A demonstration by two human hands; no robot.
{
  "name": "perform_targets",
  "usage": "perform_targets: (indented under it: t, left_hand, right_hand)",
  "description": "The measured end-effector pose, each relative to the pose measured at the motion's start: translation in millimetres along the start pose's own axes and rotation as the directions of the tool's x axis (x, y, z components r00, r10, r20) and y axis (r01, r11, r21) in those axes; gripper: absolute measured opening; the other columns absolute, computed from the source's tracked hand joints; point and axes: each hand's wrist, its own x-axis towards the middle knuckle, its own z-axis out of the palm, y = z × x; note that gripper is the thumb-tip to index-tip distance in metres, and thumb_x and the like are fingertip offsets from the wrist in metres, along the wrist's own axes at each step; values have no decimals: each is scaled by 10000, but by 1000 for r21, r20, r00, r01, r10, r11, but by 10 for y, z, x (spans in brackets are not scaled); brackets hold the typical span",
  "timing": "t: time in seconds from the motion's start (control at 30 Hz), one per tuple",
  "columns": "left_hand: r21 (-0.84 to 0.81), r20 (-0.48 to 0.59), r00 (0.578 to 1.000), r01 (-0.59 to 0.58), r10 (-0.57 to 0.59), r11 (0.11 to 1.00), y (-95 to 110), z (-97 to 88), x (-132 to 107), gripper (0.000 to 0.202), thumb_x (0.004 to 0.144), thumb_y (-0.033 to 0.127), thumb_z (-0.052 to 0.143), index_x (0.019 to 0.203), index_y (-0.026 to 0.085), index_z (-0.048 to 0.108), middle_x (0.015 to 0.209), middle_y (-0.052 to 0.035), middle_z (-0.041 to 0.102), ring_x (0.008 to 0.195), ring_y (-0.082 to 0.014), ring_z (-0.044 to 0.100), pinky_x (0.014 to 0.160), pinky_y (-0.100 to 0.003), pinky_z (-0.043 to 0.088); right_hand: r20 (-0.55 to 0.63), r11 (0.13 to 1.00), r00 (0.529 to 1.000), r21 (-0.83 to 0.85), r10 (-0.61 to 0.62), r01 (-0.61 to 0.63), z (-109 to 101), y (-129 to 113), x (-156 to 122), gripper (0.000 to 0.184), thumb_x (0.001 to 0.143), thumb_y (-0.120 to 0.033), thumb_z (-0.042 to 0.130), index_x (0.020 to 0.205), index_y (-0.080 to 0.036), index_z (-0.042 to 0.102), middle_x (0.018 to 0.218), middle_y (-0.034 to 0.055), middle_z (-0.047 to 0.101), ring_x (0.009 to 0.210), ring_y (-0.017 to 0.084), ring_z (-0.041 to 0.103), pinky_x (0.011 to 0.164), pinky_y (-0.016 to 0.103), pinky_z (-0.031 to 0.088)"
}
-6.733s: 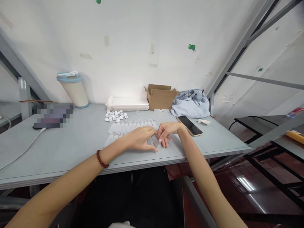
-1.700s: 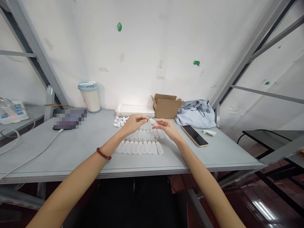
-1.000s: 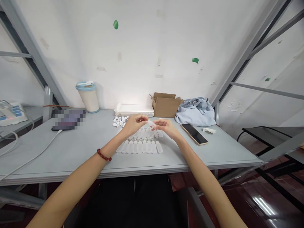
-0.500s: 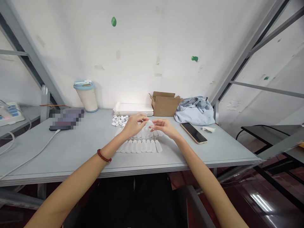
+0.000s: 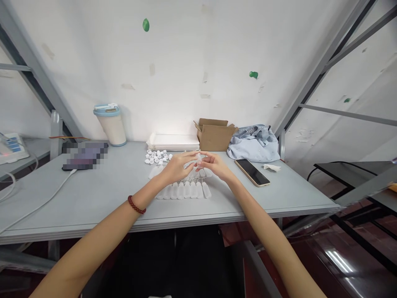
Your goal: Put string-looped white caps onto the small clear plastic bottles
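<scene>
Together, left hand (image 5: 174, 167) and right hand (image 5: 214, 164) fingers pinch one vial (image 5: 197, 159) above vial rows (image 5: 185, 190).

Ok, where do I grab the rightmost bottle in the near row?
Probably from above and the right: the end bottle lies flat on the table, its left side close by its neighbour, its right side free. Pinch it end to end.
</scene>
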Motion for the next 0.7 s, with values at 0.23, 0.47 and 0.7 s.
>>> perform_targets:
  t: [0.23, 0.47, 0.7]
  left_hand:
    - [84, 20, 991, -130, 129, 988, 18, 34, -34, 263, 862, 160, 465, 967, 188, 705, 1312, -103, 595, 1063, -237, 650, 850, -375, 554]
    - [103, -134, 982, -120, 133, 987, 44, 78, -12, 228, 897, 239, 523, 1093, 183, 622, 1155, -109, 645, 1068, -224, 621, 886, -392, 539]
    - [155, -12, 980, -193, 197, 969, 108, 72, 5, 368, 860, 297, 614, 1202, 180, 548, 1208, -124, 599, 1150, -271, 529, 956, -455, 468]
  right_hand:
    - [-60, 998, 998, 51, -30, 33, -21, 35, 35, 494, 700, -387, 749, 1128, -188, 603, 743, 4, 726, 698, 208, 712, 815, 391, 521]
    - [-66, 998, 998, 55, 13, -9, -16, -50, 7, 417, 673, -365, 763, 1009, -176, 603, 726, 12, 729, 683, 190, 705, 795, 349, 509]
    - [-57, 997, 996, 48, 62, -59, -31, -112, -33, 335, 663, -383, 771, 854, -168, 599, 684, 18, 723, 664, 167, 683, 735, 313, 503]
